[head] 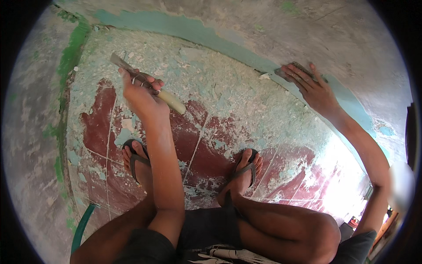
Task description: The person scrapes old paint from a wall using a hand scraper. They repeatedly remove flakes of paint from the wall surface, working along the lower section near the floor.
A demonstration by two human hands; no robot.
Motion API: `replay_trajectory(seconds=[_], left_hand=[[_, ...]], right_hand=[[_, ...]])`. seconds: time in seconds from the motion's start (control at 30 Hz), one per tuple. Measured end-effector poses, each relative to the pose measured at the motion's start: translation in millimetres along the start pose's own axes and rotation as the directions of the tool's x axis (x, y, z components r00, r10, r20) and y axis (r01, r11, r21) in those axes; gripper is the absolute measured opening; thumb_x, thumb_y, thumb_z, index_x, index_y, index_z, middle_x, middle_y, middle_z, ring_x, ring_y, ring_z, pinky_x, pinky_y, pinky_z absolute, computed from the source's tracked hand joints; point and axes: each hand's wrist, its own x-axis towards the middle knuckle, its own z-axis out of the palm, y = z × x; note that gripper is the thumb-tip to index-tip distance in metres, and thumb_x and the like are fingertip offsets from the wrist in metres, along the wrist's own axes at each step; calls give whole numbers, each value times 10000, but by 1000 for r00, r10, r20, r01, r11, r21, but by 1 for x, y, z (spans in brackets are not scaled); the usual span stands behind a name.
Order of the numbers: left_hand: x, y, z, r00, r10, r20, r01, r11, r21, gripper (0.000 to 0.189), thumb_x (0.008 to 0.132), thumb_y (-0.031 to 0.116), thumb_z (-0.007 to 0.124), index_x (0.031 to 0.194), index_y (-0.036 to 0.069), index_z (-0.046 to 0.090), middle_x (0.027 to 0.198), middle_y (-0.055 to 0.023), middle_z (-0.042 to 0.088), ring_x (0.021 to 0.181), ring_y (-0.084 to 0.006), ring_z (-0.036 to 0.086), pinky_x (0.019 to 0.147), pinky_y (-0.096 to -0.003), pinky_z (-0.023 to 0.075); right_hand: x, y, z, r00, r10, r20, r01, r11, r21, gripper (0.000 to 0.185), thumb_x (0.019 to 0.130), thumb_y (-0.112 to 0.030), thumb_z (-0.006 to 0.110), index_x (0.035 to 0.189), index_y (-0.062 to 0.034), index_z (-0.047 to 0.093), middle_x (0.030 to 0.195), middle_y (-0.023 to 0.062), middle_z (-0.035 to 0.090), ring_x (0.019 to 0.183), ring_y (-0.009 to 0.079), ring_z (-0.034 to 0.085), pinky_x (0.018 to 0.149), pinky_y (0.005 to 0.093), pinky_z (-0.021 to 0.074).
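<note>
My left hand (pixel 141 89) is wrapped round a scraper (pixel 173 102) with a pale greenish handle. Its flat metal blade points up and left, above a tiled floor (pixel 188 138) strewn with paint flakes. To the right, my right hand (pixel 313 85) lies with fingers spread over a dark, flat sanding block or pad (pixel 301 70), pressed against the lower wall (pixel 240 49). A band of light blue paint runs along that wall's base, below bare grey plaster. The palm and most of the pad's underside are hidden.
My feet in flip-flops (pixel 250 168) stand on the floor between two walls. Another wall (pixel 36 109) with green paint patches rises at the left. A green curved object (pixel 82 227) is near my left knee. Bright light falls at the right, where some household things stand.
</note>
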Motion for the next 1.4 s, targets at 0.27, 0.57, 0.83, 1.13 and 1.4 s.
replay_trajectory(seconds=[0.27, 0.57, 0.83, 1.13, 1.4], left_hand=[[9, -10, -1, 999, 47, 18, -47, 999, -2, 352, 1078, 406, 409, 951, 89, 491, 660, -34, 478, 520, -153, 396, 618, -341, 411], [13, -13, 15, 997, 36, 66, -37, 999, 14, 345, 1079, 393, 404, 952, 85, 495, 659, -29, 475, 503, -142, 371, 612, -343, 385], [9, -25, 11, 996, 63, 60, -66, 997, 46, 365, 1081, 415, 398, 952, 89, 499, 652, -23, 467, 496, -136, 350, 609, -334, 375], [-3, -31, 20, 988, 37, 150, -42, 999, 25, 314, 1085, 359, 404, 946, 92, 491, 657, -10, 451, 528, -129, 364, 609, -316, 369], [-7, -40, 20, 995, -22, 101, 23, 1000, -3, 321, 1086, 370, 412, 942, 94, 491, 668, -9, 441, 537, -125, 366, 593, -317, 363]], right_hand=[[124, 6, -24, 972, 78, -220, -75, 997, 25, 814, 846, -295, 629, 1577, -186, 288, 1656, -40, 245, 1541, 129, 140, 1287, 485, -26], [-19, 15, -1, 994, 104, -30, -106, 991, -75, 686, 949, -321, 588, 1577, -273, 314, 1664, -84, 220, 1531, 99, 178, 1268, 507, 2], [-60, 41, -2, 911, 355, -211, -336, 934, 122, 661, 908, -418, 681, 1511, -301, 438, 1650, -70, 261, 1526, 112, 202, 1221, 651, -24], [-39, 27, 3, 932, 309, -190, -302, 951, 64, 698, 920, -528, 634, 1535, -299, 397, 1663, -22, 231, 1536, 151, 184, 1221, 632, -58], [-35, -19, 42, 975, 176, -133, -161, 981, 112, 668, 949, -548, 571, 1539, -288, 394, 1662, -54, 224, 1547, 148, 127, 1237, 568, -98]])
